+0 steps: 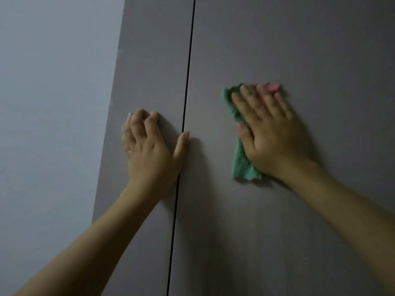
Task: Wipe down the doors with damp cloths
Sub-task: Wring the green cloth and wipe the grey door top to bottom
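right hand [270,135] flat, pressing the green cloth [241,163] onto the right door [299,210]; left hand [149,146] loosely curled, empty, on the left door [149,60]

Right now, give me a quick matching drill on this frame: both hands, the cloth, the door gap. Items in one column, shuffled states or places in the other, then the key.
Items
1. left hand
2. right hand
3. cloth
4. gap between the doors

States or places
A. green, with a pink part at the top
B. dark line, running top to bottom
C. bare, resting on the left door
D. pressing the cloth flat on the right door

Pairs: 1-C, 2-D, 3-A, 4-B
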`<state>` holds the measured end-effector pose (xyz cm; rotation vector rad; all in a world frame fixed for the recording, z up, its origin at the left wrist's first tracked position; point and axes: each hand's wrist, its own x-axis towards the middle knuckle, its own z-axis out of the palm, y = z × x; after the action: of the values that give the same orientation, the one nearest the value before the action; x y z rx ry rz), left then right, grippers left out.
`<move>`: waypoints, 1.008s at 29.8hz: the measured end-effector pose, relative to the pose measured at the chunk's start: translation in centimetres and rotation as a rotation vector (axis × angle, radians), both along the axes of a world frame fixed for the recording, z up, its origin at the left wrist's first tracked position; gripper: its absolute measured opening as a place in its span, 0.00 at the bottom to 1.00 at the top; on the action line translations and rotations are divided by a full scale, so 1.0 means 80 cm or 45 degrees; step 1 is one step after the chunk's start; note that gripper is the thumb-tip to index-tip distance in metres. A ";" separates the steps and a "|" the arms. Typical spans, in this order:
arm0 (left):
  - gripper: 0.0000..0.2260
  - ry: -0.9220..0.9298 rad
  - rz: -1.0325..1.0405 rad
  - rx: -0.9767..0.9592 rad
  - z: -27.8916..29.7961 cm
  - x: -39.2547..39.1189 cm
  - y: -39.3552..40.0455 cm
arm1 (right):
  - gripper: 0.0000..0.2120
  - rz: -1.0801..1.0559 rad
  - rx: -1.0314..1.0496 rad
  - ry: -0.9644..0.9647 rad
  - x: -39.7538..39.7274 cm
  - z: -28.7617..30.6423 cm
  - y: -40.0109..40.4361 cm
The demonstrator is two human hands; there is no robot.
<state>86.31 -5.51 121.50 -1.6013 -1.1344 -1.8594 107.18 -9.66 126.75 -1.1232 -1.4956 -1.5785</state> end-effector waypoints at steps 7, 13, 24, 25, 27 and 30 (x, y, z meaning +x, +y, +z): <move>0.37 -0.019 -0.029 0.002 -0.001 0.006 -0.001 | 0.25 0.022 -0.007 -0.091 -0.010 -0.041 0.005; 0.39 -0.029 -0.068 0.001 -0.002 0.005 0.000 | 0.26 -0.012 0.040 0.127 0.034 0.022 -0.006; 0.37 -0.072 -0.090 0.013 -0.001 0.014 0.001 | 0.25 -0.021 -0.022 -0.207 0.035 -0.029 -0.007; 0.37 -0.090 -0.107 0.009 -0.001 0.015 0.000 | 0.25 -0.029 0.010 -0.132 0.042 -0.015 -0.008; 0.38 -0.089 -0.118 0.019 0.000 0.019 -0.003 | 0.25 -0.018 0.063 0.138 0.047 0.014 -0.011; 0.36 0.051 -0.058 0.050 0.002 0.032 -0.010 | 0.27 -0.015 0.115 0.371 0.032 0.010 -0.004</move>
<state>88.91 -6.29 121.69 -1.6475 -1.0466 -1.8583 109.77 -9.94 127.58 -1.2508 -1.2162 -1.4055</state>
